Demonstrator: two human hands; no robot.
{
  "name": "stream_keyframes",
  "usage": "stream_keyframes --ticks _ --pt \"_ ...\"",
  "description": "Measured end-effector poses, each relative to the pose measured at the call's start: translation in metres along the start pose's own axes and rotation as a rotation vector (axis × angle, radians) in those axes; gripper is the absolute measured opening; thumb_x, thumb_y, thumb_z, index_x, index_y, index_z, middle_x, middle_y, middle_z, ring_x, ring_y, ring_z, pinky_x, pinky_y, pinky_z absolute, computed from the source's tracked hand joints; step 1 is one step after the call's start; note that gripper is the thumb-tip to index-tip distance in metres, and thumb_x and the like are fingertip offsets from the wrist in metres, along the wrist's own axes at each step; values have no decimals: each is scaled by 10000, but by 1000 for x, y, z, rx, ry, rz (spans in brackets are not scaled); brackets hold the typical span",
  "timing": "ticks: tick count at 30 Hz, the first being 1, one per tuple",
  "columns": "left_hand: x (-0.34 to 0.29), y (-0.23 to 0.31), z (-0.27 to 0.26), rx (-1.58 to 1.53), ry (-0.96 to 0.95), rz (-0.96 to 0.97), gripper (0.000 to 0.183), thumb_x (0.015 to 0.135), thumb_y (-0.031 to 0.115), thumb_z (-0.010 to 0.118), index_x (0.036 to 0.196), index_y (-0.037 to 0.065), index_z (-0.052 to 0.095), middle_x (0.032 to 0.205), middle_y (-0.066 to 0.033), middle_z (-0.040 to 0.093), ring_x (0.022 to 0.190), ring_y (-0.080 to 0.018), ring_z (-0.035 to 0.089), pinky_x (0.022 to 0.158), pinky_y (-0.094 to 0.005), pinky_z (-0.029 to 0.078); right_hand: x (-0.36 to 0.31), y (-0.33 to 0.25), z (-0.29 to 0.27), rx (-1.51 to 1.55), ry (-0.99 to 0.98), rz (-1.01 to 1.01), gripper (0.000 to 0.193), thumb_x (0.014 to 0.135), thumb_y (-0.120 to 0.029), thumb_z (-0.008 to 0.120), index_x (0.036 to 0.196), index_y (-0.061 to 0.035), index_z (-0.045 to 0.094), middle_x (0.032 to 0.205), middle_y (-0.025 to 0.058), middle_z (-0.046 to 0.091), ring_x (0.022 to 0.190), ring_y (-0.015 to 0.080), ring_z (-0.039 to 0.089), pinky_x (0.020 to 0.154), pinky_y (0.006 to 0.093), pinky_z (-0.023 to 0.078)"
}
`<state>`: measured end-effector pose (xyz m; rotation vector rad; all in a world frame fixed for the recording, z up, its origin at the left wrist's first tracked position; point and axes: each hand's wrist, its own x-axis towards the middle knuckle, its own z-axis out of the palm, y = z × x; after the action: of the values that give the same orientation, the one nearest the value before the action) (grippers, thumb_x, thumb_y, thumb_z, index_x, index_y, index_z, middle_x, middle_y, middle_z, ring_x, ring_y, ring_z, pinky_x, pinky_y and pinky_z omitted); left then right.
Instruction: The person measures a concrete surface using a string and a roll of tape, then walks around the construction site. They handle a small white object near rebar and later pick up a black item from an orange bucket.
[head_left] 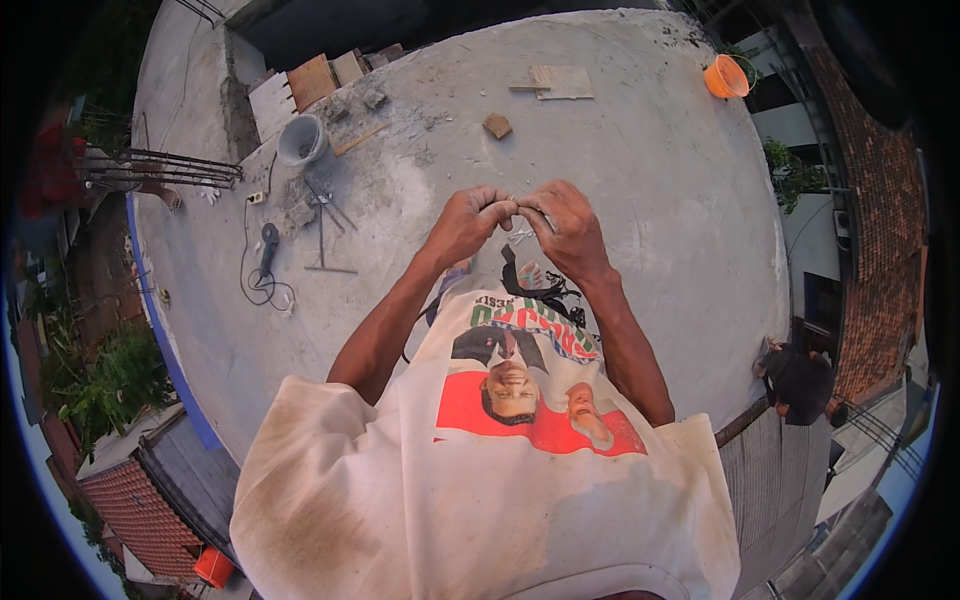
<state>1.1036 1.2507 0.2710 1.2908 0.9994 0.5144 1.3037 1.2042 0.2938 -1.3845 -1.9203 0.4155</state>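
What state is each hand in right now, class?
Left hand: closed in a pinch; anything held cannot be told.
Right hand: also pinched closed; anything held cannot be told.

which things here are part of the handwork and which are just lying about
In hand:
left hand and right hand, fingertips together; anything pinched is too small to identify

Apparently lying about:
orange bucket
grey bucket
corded power tool, probably an angle grinder
pale board
brown block

Grey concrete slab (680,250), tiled roof (880,200)
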Motion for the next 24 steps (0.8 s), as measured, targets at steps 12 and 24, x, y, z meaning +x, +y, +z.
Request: stream_keyframes --ticks 12,24 --pt "7 -1 10 7 -159 16 330 964 307 719 1089 3 688 922 -36 685 854 -114 633 789 -298 525 -10 6 2 255 -41 374 116 985 -112 658 1044 -16 633 993 143 623 919 311 640 805 422 509" --pt "17 25 36 69 -142 -64 360 955 326 711 1114 4 692 917 -41 687 856 -112 635 702 -290 522 -14 45 -43 268 177 531 154 1019 -132 636 1084 7 628 1010 141 629 915 266 625 846 389 501"
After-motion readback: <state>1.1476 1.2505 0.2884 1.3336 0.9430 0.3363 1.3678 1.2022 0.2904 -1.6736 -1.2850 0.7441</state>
